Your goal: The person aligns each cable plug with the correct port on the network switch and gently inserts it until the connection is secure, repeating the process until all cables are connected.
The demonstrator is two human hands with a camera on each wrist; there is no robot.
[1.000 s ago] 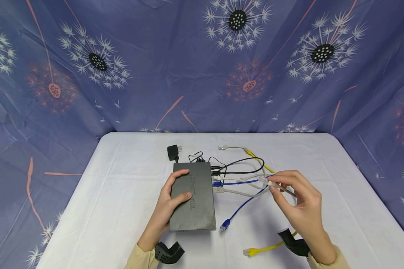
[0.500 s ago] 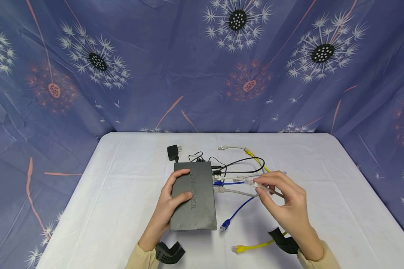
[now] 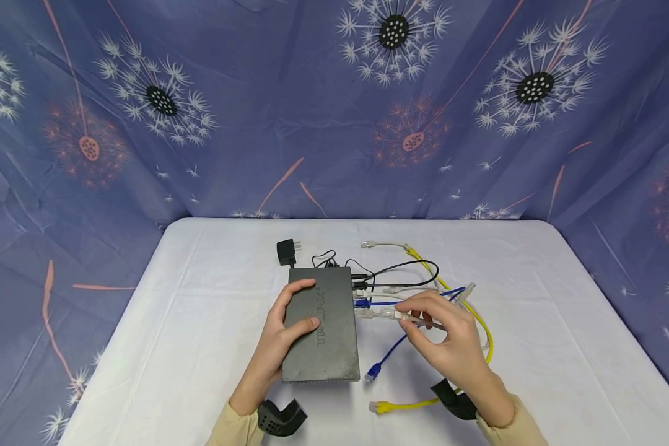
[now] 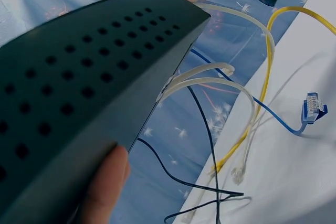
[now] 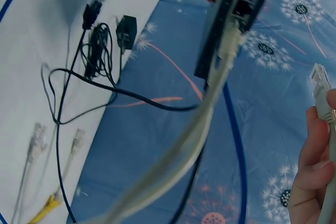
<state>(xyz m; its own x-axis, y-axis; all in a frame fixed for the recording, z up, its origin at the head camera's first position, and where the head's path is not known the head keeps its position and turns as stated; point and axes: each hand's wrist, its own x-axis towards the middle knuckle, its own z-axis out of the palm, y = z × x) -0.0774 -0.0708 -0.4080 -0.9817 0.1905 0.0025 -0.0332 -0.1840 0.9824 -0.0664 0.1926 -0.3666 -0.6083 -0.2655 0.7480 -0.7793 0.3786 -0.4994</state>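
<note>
My left hand (image 3: 279,334) holds a dark grey TP-LINK network switch (image 3: 326,359) by its left side, thumb and a finger on top. Black, grey and blue cables enter its right side, the blue plug (image 3: 362,303) among them. Bare ports (image 5: 241,8) show beyond a grey plug in the right wrist view. My right hand (image 3: 451,341) pinches a grey Ethernet cable just behind its clear plug (image 5: 320,80). That plug points left towards the switch and stands apart from it in the right wrist view. The right hand partly hides the cables behind it.
On the white table lie a loose blue plug (image 3: 373,371), a yellow cable end (image 3: 384,407) and a grey cable end (image 3: 370,244). A black power adapter (image 3: 286,252) and bundled black cord (image 3: 330,263) sit behind the switch. Looped cables cross right of it.
My right hand has moved left and slightly nearer me, bringing the grey Ethernet plug closer to the switch. The near yellow cable end has shifted left. My left hand has barely moved.
</note>
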